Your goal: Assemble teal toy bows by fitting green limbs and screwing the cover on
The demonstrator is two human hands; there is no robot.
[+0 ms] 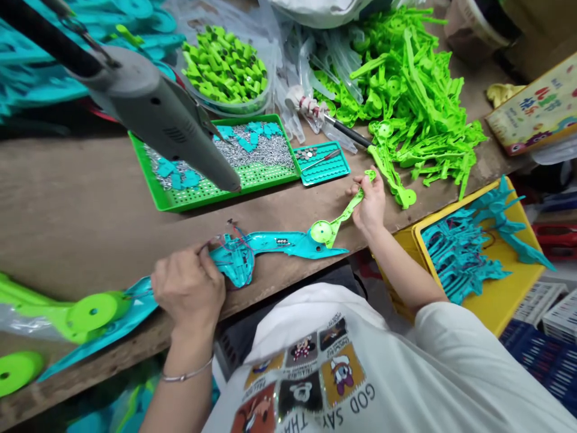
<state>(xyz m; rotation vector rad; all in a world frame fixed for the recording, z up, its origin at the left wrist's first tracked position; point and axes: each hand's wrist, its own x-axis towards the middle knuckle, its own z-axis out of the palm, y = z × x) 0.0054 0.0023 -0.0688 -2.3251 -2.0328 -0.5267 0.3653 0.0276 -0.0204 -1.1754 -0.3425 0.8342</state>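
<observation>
Grips the wired end of a teal toy shell (274,245) in the closed left hand (189,291), close to the front edge of a brown wooden table (81,204). Pinches the thin end of a green lever (339,218) in the right hand (370,201), fingers shut around it, with the lever's round end resting on the shell's tip, which pokes just past the table edge. Reads "GOD SAY THA" on a white shirt (406,385), beside cartoon patches. Shows coloured characters on a box (536,111) at far right, too small to read. Leaves bare tabletop between the hands and a green tray (198,193) of screws. Hangs a grey power screwdriver (153,114) over that tray. Crowds the far side with a pile of green parts (419,96). Places a yellow crate (500,307) of teal parts below the table edge, right.
</observation>
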